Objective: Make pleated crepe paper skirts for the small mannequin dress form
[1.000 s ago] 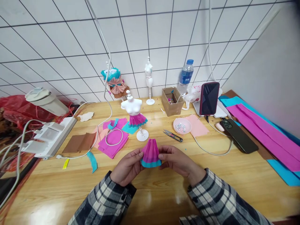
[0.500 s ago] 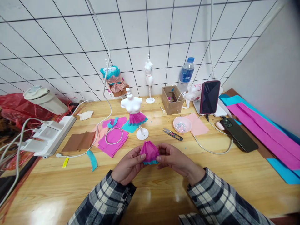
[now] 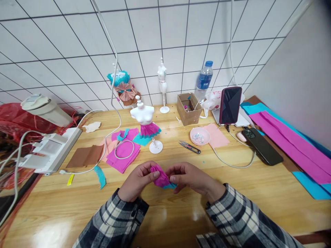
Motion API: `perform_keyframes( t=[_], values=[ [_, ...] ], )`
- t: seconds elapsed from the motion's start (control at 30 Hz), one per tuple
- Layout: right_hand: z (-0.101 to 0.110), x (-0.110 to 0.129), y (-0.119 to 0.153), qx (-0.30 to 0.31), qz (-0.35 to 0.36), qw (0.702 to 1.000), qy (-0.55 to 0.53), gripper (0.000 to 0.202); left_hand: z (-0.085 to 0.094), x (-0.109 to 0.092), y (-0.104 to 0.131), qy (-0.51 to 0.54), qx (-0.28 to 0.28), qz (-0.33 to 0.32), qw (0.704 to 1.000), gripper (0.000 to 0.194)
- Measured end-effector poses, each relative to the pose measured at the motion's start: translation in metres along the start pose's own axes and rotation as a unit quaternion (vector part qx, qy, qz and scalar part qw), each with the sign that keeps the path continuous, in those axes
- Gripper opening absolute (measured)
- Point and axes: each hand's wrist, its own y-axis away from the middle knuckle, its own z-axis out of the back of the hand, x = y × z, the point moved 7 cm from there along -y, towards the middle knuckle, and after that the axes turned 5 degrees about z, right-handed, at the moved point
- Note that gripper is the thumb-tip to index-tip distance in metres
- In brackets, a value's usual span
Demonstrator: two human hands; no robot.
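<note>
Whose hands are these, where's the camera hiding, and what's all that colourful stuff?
There's no robot here, just a person's left hand and right hand. The camera sits on that person's head, looking forward and down, so you see nearly what they'd see.

Both hands hold a gathered pink piece with a blue edge. Just beyond them, on the wooden table, a little white dress form wears a pink skirt. To its right are small snips and a pink dish of tiny shiny bits. Farther back are a cardboard box and a water bottle.
</note>
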Motion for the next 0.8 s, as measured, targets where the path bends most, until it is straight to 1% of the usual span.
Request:
perform_keyframes(
  t=[0.1,0.2,0.33,0.43,0.57,0.7,0.8],
  values=[
    [0.0008,-0.0026,0.0011,0.001,-0.014,1.000,0.002,0.035,-0.0017,0.0001,0.0018,0.001,0.006,0.013,1.000,0.030],
    [0.0025,-0.0043,0.0015,-0.011,-0.013,1.000,0.005,0.033,-0.0060,0.0001,0.0033,0.030,0.019,0.024,0.999,0.030],
    [-0.0007,-0.0039,0.0001,-0.005,0.002,1.000,0.013,0.039,-0.0083,-0.0038,0.0041,0.064,0.013,0.007,0.998,0.026],
    [-0.0018,-0.0048,-0.0022,-0.004,0.005,0.999,0.048,0.043,-0.0088,-0.0053,0.0041,0.061,0.014,0.002,0.998,0.025],
    [0.0016,-0.0048,-0.0034,-0.033,0.009,0.994,0.107,0.046,-0.0085,-0.0057,0.0044,0.049,0.021,-0.002,0.999,0.026],
    [0.0029,-0.0056,-0.0028,-0.042,0.002,0.990,0.137,0.039,-0.0080,-0.0063,0.0051,0.053,0.019,0.001,0.998,0.026],
    [0.0030,-0.0024,-0.0033,-0.044,0.023,0.989,0.140,0.034,-0.0078,-0.0074,0.0051,0.053,0.016,-0.003,0.998,0.026]
  ],
)
